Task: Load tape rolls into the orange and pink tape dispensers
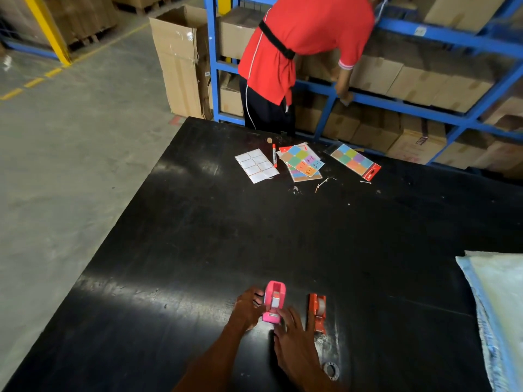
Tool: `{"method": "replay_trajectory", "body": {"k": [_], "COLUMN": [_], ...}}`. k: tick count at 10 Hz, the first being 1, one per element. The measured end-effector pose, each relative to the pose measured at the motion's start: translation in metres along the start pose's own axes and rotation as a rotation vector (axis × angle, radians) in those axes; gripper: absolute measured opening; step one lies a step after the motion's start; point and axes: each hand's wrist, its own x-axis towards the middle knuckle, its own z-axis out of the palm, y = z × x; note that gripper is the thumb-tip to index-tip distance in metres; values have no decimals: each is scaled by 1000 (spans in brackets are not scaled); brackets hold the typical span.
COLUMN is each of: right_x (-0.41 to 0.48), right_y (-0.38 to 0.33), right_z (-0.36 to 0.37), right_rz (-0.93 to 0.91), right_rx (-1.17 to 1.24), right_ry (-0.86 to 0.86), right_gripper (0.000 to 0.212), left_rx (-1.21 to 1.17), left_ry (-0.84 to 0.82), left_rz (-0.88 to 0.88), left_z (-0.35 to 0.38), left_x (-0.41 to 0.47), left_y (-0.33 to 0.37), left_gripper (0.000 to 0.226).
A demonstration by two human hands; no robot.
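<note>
A pink tape dispenser (pixel 274 302) stands on the black table (pixel 198 236) near its front edge, with a tape roll seated inside it. My left hand (pixel 247 309) grips its left side. My right hand (pixel 294 338) rests at its near end, fingers touching the cutter end. To the right, apart from both hands, stands the orange tape dispenser (pixel 317 312), also with a tape roll in it. A small round empty tape core (pixel 331 370) lies on the table beside my right wrist.
Sticker sheets (pixel 301 162), a white label sheet (pixel 257 165) and an orange marker (pixel 274 155) lie at the table's far side. A person in a red shirt (pixel 300 43) bends at the blue rack of cartons (pixel 424 80). A pale plastic sheet (pixel 498 306) covers the right edge.
</note>
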Motion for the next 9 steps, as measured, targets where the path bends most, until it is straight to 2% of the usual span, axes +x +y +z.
{"method": "replay_trajectory", "body": {"k": [2,3,4,6,7,8,9], "right_x": [0,8,12,22,23,20,4], "right_y": [2,1,2,0,2,6,11], "right_z": [-11,-19,-12,-31,-34,-25,-9], "right_rz": [-11,9,36,19,20,32,52], "right_rx": [82,115,183,22,-15,91,329], "right_ry": [86,47,-27,-102,-96,-80,129], "right_gripper": [23,48,62,39,44,52,43], "left_rx": [-66,-93,-96,-52,-27,3,43], "left_ry": [6,12,9,32,36,20,-41], "left_rz": [-2,-8,6,0,-22,-53,-59], "left_z": [-1,-2,-2,-4,-2,-4,-10], "left_x": [0,-1,-4,-10,-17,-25,-35], "left_y": [0,1,3,8,15,22,18], "left_gripper": [34,36,34,34,26,17,25]}}
